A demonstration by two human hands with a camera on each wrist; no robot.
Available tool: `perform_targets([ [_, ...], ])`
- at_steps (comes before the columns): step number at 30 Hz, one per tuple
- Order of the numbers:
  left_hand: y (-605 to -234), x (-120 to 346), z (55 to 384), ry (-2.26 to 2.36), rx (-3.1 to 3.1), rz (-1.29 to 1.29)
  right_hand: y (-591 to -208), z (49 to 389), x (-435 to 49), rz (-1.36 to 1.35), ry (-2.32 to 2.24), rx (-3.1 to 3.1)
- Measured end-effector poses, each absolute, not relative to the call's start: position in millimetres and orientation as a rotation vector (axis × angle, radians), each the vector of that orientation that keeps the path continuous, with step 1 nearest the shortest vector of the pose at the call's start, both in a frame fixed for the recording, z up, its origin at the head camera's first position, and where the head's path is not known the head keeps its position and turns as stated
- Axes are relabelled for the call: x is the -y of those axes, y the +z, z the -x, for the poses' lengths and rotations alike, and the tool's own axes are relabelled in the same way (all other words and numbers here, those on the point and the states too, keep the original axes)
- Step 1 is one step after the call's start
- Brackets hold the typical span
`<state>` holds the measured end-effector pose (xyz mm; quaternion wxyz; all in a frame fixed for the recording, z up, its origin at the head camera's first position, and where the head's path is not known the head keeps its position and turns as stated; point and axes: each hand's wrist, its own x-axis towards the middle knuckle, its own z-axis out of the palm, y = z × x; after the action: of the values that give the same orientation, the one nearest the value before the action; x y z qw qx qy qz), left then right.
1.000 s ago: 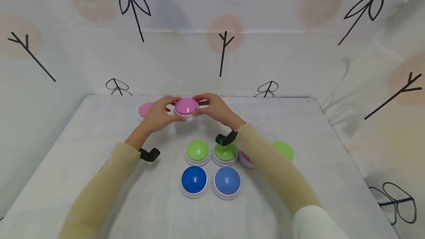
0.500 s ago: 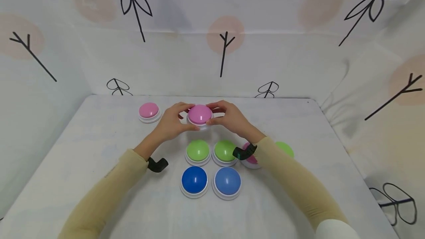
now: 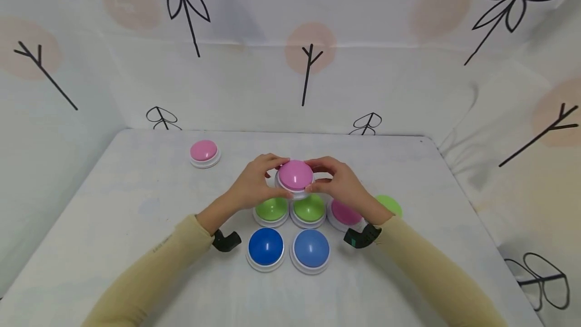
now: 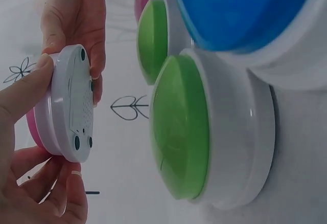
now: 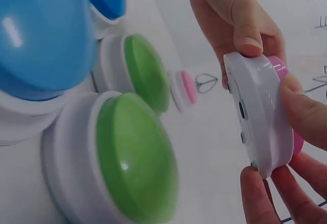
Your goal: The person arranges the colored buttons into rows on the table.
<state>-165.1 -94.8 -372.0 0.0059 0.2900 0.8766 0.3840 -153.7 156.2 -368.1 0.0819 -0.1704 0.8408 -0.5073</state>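
Note:
Both hands hold a pink-domed push button [image 3: 295, 175] with a white round base, raised off the table. My left hand [image 3: 255, 181] grips its left side, thumb at the front and fingers behind. On the opposite side my right hand [image 3: 341, 185] grips the rim the same way. In the left wrist view the underside of the button [image 4: 76, 104] shows, with small dark feet and a speaker grille. Just below it in the head view stand two green buttons, the left one [image 3: 271, 211] and the right one [image 3: 309, 210], partly overlapped by the held button and the left thumb.
In front of the green buttons stand a dark blue button [image 3: 265, 247] and a lighter blue button [image 3: 311, 249]. A darker pink button [image 3: 345, 213] and a green button [image 3: 389, 206] sit at the right, partly behind my right arm. Another pink button [image 3: 204, 152] stands at the back left.
Both hands have carried the pink button rightward and nearer, from the back of the table to just above the green buttons. The pink button at back left has come into full view.

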Motion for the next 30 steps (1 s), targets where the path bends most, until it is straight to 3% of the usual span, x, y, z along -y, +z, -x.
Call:
perform_targets([
  [30,-396,39,112,1.291,-2.494,-0.908,-398,82,-214,0.415,-1.593,-2.538],
])
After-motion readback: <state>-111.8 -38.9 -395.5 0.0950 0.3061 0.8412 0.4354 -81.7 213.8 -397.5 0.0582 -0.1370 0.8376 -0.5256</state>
